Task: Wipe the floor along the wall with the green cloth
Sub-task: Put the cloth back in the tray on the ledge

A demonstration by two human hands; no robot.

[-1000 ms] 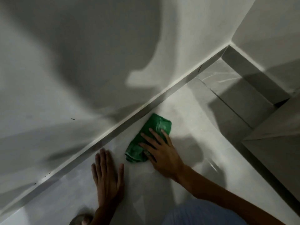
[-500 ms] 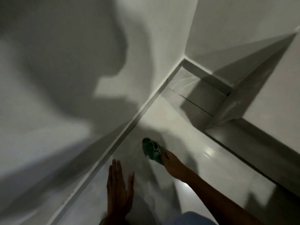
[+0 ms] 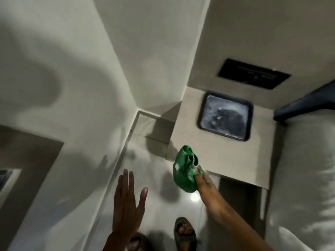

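The green cloth [image 3: 184,171] hangs bunched in the air, well above the glossy pale floor [image 3: 155,192]. My right hand [image 3: 203,182] is shut on its lower right part, arm reaching in from the bottom right. My left hand [image 3: 126,203] is raised off the floor, flat, fingers spread, holding nothing. The white wall [image 3: 72,87] runs along the left, meeting the floor at a pale skirting strip [image 3: 117,165] that leads to the far corner.
A beige side table [image 3: 217,154] stands right of the cloth, carrying a dark tray [image 3: 226,115]. A bed with white bedding [image 3: 304,178] fills the right edge. My two sandalled feet [image 3: 184,232] stand on the floor at the bottom.
The cloth was pressed on the floor by the skirting; now my right hand has lifted it into the air. My left hand has come off the floor. The view has risen much higher.
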